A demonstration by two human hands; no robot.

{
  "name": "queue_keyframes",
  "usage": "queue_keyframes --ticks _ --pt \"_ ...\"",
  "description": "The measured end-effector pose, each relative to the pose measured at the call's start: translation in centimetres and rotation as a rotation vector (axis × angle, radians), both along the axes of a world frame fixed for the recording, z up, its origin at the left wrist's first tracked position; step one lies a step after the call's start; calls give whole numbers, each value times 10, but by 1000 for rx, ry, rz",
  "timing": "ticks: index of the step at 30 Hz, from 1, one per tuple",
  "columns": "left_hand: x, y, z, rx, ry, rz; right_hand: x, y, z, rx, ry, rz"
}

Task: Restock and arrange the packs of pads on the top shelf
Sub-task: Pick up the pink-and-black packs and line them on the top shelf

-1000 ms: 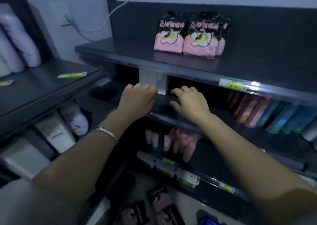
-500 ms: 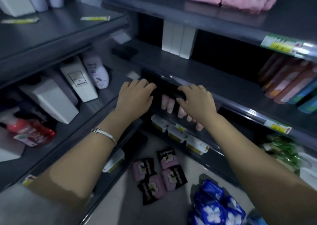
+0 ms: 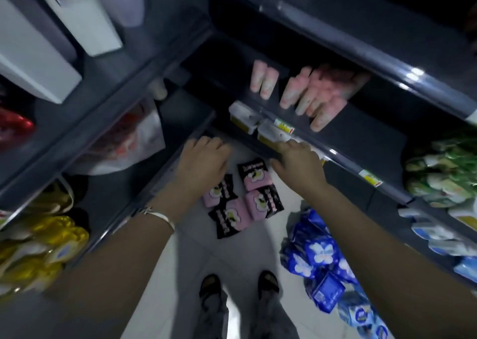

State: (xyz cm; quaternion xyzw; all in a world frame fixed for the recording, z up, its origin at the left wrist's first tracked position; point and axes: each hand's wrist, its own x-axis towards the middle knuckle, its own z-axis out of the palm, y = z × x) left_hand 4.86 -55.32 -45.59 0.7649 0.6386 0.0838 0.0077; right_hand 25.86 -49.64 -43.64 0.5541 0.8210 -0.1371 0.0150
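Note:
Several pink-and-black packs of pads [image 3: 245,196] lie in a cluster on the pale floor between the two shelf units. My left hand [image 3: 204,161] hovers above their left side, palm down, fingers loosely apart, holding nothing. Over the cluster's upper right, my right hand [image 3: 299,164] is also palm down and holds nothing. Both arms reach downward. The top shelf with its stocked packs is out of view.
Dark shelf units flank the floor gap. A pile of blue packs [image 3: 322,261] lies on the floor at right. Pink tubes [image 3: 317,93] and small white tubs [image 3: 247,116] sit on low shelves ahead. Yellow bags [image 3: 38,245] fill the lower left shelf. My feet [image 3: 240,287] stand below.
My view has tilted from the top shelf down to the floor. Both hands have dropped from shelf level to just above the pink-and-black packs on the floor.

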Motion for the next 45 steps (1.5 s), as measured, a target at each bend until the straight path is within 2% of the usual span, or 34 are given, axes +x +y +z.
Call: queue_keyframes --ticks 4,12,18,24,29,34,36,38,41,43,45 --pt "15 -22 -86 -90 -95 38 15 -6 -81 -117 -17 17" --pt "59 -30 -247 -88 -201 141 31 -10 -252 -221 73 7" --pt "84 -55 -390 -222 -272 262 39 -27 -393 -316 8 35" --pt "90 -66 -516 -420 -264 419 39 -36 -506 -336 -61 6" --pt "100 -66 -590 -577 -315 644 44 -35 -579 -317 -35 -161" --pt "117 -54 -634 -526 -366 626 45 -30 -634 -322 -43 -265" --pt "119 -54 -645 -468 -387 730 46 -30 -648 -275 -10 -391" --pt "121 -54 -652 -416 -471 941 49 -27 -658 -259 113 -686" --pt "121 -52 -654 -398 -745 1229 50 -17 -671 -299 378 -1128" --pt "120 -50 -660 -406 -942 1319 47 -12 -676 -298 524 -1318" --pt "118 -50 -668 -419 -1063 1355 43 -7 -682 -308 612 -1463"
